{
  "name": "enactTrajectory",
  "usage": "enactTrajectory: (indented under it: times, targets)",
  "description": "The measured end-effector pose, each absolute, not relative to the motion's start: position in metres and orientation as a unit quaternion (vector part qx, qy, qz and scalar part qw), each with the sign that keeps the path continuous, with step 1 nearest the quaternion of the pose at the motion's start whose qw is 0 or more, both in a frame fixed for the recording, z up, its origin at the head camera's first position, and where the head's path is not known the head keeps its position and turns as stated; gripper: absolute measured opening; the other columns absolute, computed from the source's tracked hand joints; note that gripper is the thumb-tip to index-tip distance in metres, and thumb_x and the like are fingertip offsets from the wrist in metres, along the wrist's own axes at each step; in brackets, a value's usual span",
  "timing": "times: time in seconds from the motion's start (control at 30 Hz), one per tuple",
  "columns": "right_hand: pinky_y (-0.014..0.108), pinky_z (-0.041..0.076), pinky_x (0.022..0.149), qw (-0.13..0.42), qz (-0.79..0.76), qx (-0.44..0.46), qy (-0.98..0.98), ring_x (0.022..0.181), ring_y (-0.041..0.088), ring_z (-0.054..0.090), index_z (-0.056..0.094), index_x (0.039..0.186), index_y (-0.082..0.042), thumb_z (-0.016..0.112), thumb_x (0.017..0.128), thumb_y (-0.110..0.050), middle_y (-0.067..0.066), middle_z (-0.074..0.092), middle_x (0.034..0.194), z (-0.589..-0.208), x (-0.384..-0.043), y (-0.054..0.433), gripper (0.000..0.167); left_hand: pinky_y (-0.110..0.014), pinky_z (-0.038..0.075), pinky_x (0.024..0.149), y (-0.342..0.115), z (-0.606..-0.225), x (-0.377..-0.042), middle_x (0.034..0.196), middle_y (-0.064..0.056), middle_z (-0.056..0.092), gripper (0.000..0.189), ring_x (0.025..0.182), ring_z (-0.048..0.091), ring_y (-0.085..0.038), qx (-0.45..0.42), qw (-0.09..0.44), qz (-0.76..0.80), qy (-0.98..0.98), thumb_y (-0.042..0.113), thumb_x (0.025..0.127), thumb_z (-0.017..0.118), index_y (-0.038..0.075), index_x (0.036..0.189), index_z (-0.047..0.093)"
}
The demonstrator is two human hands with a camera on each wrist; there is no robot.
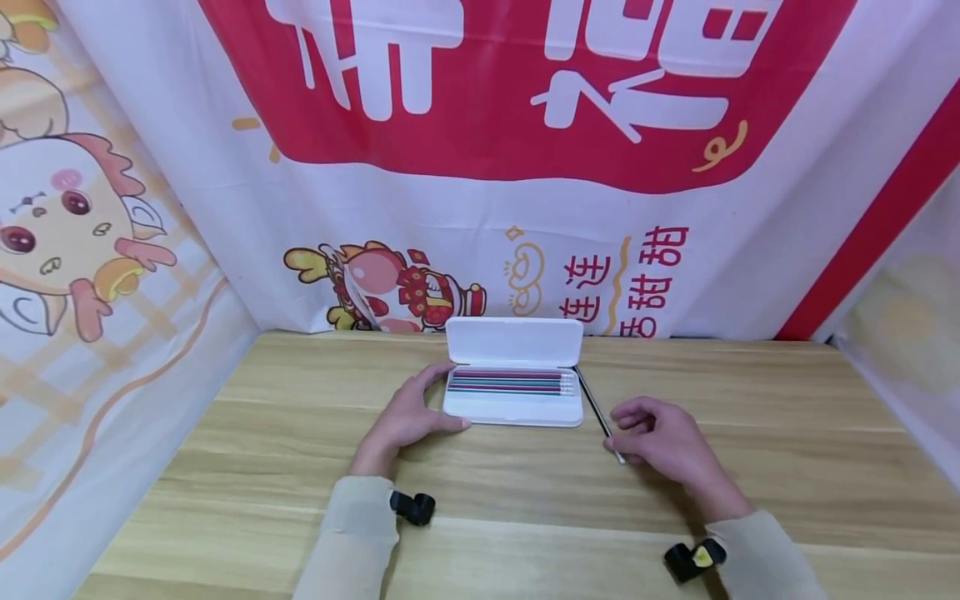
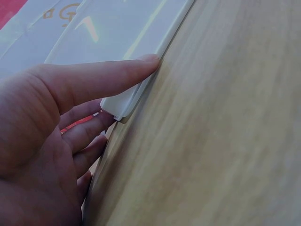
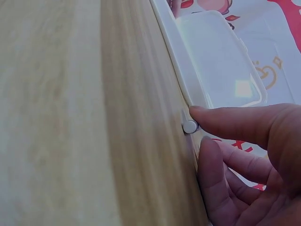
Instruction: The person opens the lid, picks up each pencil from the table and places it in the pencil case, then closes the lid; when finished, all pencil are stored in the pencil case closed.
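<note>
In the head view a white pencil case (image 1: 513,410) lies on the table with its lid (image 1: 514,342) raised at the back. Several striped pencils (image 1: 506,383) lie side by side along the rear of its tray. My left hand (image 1: 408,412) holds the case's left end, thumb along the front edge and fingers round the far side. To the right of the case, a dark pencil (image 1: 596,404) slants toward me. Near its pale end, my right hand (image 1: 660,437) pinches it between thumb and forefinger; the right wrist view shows that round end (image 3: 190,126) close up.
The wooden table (image 1: 525,533) runs back to a printed cloth (image 1: 487,250) hanging directly behind the case. Another printed cloth (image 1: 75,400) hangs along the left side. A small black device (image 1: 693,560) is worn at each wrist.
</note>
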State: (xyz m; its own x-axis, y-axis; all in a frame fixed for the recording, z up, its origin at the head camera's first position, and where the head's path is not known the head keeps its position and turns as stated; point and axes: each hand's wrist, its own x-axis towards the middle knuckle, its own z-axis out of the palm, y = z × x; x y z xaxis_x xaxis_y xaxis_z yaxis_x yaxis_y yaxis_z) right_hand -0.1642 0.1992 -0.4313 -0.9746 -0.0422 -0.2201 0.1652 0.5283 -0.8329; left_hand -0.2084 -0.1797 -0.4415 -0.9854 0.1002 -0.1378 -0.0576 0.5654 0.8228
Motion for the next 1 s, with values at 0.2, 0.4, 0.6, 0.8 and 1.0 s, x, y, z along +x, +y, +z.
enactTrajectory:
  times: [0.2,0.4,0.6,0.8,1.0]
  targets:
    - [0.031,0.061,0.069,0.101,-0.435,0.044,0.893,0.088,0.021,0.066,0.072,0.121,-0.005,0.089,0.089,-0.019,0.014,0.072,0.113,-0.4313,-0.1646,0.1979,0.039,-0.067,0.023,0.132,-0.1797,-0.4432,-0.2088,0.172,-0.01,0.041,0.093,0.164,0.028,-0.04,0.015,0.085,0.468,0.879,0.024,0.077,0.098,0.027,0.159,0.052]
    - [0.033,0.06,0.066,0.1,-0.405,0.046,0.908,0.079,0.02,0.065,0.075,0.111,-0.006,0.085,0.091,-0.018,0.01,0.074,0.1,-0.429,-0.1646,0.1977,0.025,-0.067,0.023,0.132,-0.1796,-0.4429,-0.2087,0.172,-0.01,0.042,0.093,0.164,0.028,-0.04,0.013,0.084,0.47,0.878,0.024,0.077,0.098,0.027,0.159,0.052]
    - [0.031,0.056,0.067,0.094,-0.378,0.042,0.92,0.081,0.02,0.064,0.076,0.106,-0.006,0.084,0.093,-0.021,0.009,0.074,0.095,-0.4267,-0.1644,0.1978,0.021,-0.068,0.023,0.132,-0.1792,-0.4422,-0.209,0.172,-0.009,0.041,0.092,0.164,0.028,-0.04,0.011,0.083,0.47,0.879,0.024,0.078,0.097,0.028,0.159,0.052]
    - [0.03,0.055,0.068,0.09,-0.366,0.044,0.925,0.082,0.021,0.063,0.076,0.106,-0.005,0.081,0.093,-0.023,0.01,0.074,0.097,-0.4281,-0.165,0.1993,0.022,-0.067,0.022,0.132,-0.1793,-0.4428,-0.2091,0.172,-0.009,0.042,0.092,0.164,0.028,-0.039,0.015,0.081,0.47,0.879,0.023,0.078,0.097,0.028,0.158,0.053]
    - [0.032,0.056,0.062,0.096,-0.398,0.056,0.91,0.076,0.02,0.063,0.076,0.11,-0.005,0.078,0.093,-0.024,0.009,0.073,0.094,-0.4291,-0.1641,0.2027,0.025,-0.068,0.021,0.132,-0.1797,-0.4432,-0.2088,0.172,-0.009,0.042,0.091,0.164,0.028,-0.039,0.015,0.082,0.472,0.878,0.024,0.078,0.097,0.029,0.157,0.053]
